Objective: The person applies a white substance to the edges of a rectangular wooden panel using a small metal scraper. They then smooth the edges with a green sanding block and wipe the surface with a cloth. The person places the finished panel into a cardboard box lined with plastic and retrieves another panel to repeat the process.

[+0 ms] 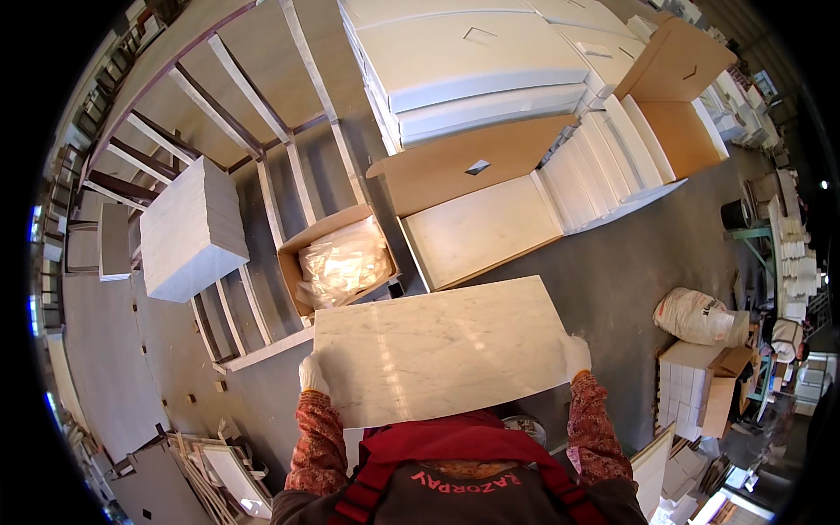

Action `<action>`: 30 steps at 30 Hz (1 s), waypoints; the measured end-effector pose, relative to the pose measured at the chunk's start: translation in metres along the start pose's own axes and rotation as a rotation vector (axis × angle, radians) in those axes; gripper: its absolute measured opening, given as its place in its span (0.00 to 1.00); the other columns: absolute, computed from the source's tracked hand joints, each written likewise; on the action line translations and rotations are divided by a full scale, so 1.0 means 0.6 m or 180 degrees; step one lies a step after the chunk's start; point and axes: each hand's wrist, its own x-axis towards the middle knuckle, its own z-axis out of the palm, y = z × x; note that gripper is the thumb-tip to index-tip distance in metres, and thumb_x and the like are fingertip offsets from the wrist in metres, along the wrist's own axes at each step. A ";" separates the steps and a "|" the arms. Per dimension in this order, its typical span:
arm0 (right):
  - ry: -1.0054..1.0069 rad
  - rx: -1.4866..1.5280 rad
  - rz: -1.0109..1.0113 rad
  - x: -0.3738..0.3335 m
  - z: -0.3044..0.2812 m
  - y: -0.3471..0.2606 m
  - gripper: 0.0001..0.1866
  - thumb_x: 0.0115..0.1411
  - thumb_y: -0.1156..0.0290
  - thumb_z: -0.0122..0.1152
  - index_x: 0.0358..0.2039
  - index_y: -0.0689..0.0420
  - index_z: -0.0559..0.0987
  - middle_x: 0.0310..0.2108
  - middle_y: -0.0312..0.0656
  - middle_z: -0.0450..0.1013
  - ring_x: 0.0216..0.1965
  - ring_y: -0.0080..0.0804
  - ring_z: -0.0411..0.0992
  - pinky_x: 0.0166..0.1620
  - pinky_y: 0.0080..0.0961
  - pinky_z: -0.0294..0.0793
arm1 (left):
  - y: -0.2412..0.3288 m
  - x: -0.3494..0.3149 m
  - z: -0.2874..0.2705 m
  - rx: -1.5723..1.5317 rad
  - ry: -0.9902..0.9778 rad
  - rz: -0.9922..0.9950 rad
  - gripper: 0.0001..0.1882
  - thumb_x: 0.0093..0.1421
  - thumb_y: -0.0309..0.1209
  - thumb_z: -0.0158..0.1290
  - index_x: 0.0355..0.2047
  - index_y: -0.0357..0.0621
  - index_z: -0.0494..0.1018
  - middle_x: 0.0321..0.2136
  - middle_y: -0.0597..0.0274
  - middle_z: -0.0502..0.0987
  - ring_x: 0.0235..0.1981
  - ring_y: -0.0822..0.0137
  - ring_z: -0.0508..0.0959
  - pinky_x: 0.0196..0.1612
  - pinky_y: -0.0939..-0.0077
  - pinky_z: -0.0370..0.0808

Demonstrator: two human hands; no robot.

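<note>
A large rectangular marble tile (442,350), pale with grey veins and a polished shine, spans the space in front of my body. My left hand (312,374), in a white glove, grips its left edge. At the opposite edge my right hand (577,356), gloved too, is closed on the tile; the fingers of both hands are partly hidden by it. Beyond the tile lies an open white box (481,229) with a brown inner flap. Several pale tiles (595,162) stand on edge in a row at its right end. A cardboard box (291,262) holding crumpled clear wrapping (346,260) sits past the tile's far left corner.
A slatted frame (297,175) carries a block of stacked tiles (194,229) at left. White cartons (477,61) are piled at the far side. On the right are a white sack (696,317) and stacked boxes (687,385). Wooden strips (197,472) lean at lower left.
</note>
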 end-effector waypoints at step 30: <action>-0.0094 0.0365 0.0217 0.974 0.138 -0.106 0.28 0.66 0.55 0.54 0.51 0.72 0.76 0.48 0.44 0.76 0.46 0.35 0.71 0.52 0.34 0.71 | -0.156 0.454 0.715 -0.0007 0.0785 0.0284 0.22 0.63 0.39 0.45 0.49 0.35 0.76 0.40 0.57 0.80 0.42 0.64 0.75 0.49 0.71 0.71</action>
